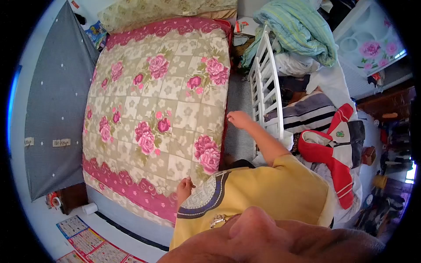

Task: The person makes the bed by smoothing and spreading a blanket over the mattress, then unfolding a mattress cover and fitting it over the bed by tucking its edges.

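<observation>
A floral bedsheet with pink flowers on beige checks and a maroon border covers a mattress. My right hand reaches to the sheet's right side, its fingers closed at the edge and apparently pinching the fabric. Nearer my body, my left hand is over the lower right part of the sheet. Its fingers are curled; whatever they may hold is hidden. My yellow shirt covers the left forearm in part.
A rolled patterned cloth lies along the bed's far end. To the right stand a white slatted rail, a green striped quilt and a red-and-white jacket. A grey dotted cloth hangs at the left.
</observation>
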Motion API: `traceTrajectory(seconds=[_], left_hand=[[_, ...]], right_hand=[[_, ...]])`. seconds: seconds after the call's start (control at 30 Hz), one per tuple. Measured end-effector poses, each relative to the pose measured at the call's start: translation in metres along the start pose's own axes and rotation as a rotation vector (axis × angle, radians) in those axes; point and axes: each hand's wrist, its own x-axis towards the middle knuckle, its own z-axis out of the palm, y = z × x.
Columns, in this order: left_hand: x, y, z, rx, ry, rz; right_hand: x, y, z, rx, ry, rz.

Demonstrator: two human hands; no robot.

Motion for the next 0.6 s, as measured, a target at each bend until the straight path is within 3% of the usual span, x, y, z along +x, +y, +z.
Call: traceTrajectory(seconds=[0.13, 0.27, 0.37, 0.43, 0.5, 0.57, 0.6], left_hand=[[0.053, -0.079, -0.004, -0.05, 0.03, -0.013], [0.069, -0.025, 0.0, 0.041, 0.089, -0.023], [0.111, -0.024, 0.01, -0.013, 0.162, -0.087], [0.151, -0.038, 0.019, 0.077, 0.173, 0.044], [0.194, 0.007, 0.043, 0.014, 0.189, 0.05], [0.198, 0.067, 0.062, -0.173, 0.201, -0.136], [0.209, 0.104, 0.073, -0.063, 0.161, -0.104]], right_hand=[[0.003, 0.013, -0.006, 0.027, 0.051, 0.005], [0.032, 0.049, -0.027, -0.014, -0.002, -0.013], [0.078, 0.079, -0.048, 0.05, 0.029, 0.088], [0.12, 0.105, -0.059, 0.071, 0.048, 0.068], [0.184, 0.133, -0.078, 0.058, 0.067, 0.021], [0.222, 0.152, -0.079, 0.043, 0.031, -0.012], [0.244, 0.161, -0.085, 0.005, 0.076, -0.02]])
